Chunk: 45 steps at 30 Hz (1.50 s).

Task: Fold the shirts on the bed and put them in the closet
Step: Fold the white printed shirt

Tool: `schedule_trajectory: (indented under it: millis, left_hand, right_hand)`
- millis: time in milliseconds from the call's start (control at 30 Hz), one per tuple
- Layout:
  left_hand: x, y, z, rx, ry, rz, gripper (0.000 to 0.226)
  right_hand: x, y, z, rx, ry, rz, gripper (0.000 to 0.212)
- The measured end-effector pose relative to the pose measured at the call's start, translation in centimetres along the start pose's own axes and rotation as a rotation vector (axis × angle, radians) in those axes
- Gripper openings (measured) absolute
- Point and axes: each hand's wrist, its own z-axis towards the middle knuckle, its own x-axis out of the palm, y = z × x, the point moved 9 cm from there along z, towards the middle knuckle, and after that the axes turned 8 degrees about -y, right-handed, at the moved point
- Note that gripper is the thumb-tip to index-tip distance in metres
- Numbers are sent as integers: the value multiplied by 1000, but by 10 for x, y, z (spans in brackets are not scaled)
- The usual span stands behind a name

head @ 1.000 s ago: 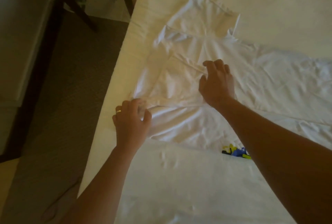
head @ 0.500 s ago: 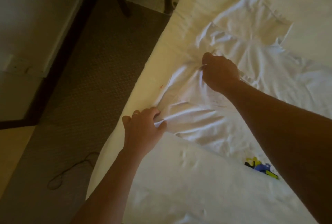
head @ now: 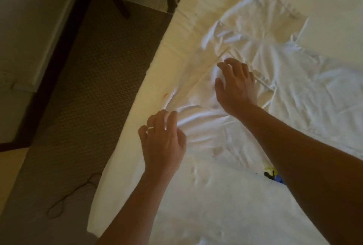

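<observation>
I judge the fold barely begun: my left hand (head: 164, 142) and right hand (head: 234, 85), fingers spread and gripping nothing, press the white shirt (head: 284, 79) sprawled under and beyond them, closet trip still ahead.

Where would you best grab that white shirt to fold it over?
Probably the white shirt along its bunched edge nearest the bed side, coming from there, where the left hand sits; the cloth ridges up there, easy to pinch.
</observation>
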Motion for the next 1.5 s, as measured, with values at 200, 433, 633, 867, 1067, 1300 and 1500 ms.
schedule_trajectory:
  millis: [200,433,633,867,1067,1300,1500]
  left_hand:
    - [55,-13,3,175,218,17,75]
    - [59,-5,0,193,175,59,82]
    - [59,-6,2,198,167,60,82]
    - [56,-9,6,168,170,34,79]
    - [51,-9,5,106,207,61,69]
    - [21,1,-1,47,-18,-127,36]
    - [5,0,-12,260,-74,-67,32]
  right_hand:
    - [42,-33,-31,55,343,-79,62]
    - [19,-23,8,11,120,-70,52]
    - [14,-13,45,-79,142,-267,54]
    - [-11,-31,50,50,80,-339,22]
    - [-56,-40,-26,113,-125,-90,9]
    - [-71,-55,-173,127,-142,-33,10]
    - [-66,-61,-208,177,-39,-29,21]
